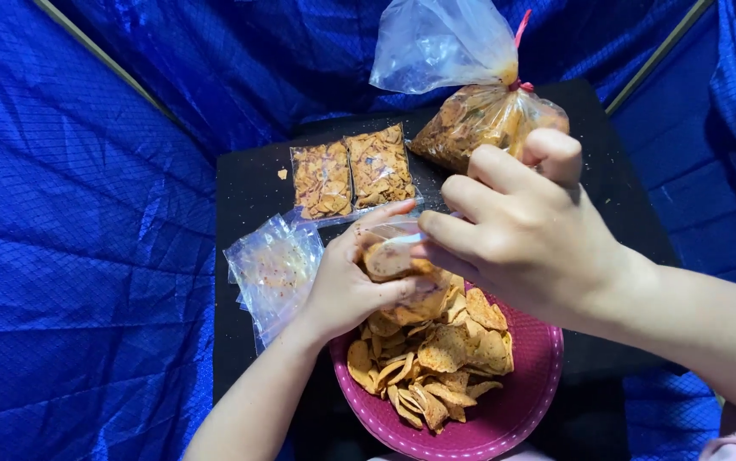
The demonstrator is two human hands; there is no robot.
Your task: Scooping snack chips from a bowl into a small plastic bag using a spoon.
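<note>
Crinkly clear plastic everywhere on this little black table (248, 183), lol. Left hand (346, 286) has its fingers curled around a small clear pouch (389, 256), held just above the magenta plate (513, 410), which has a dotted rim. Right hand (526, 230) is right up against it, fingertips pinched at the pouch's mouth where a round chip sits inside. Thin, wavy, orange-brown chips (436, 358) are heaped on the plate, speckled with seasoning. Behind the hands, two filled flat pouches (351, 171) lie side by side, and a big knotted bag of chips (479, 115) with a red tie stands near them. A stack of empty pouches (270, 273) sits just left of the left wrist. Quilted blue fabric (78, 256) surrounds it all.
</note>
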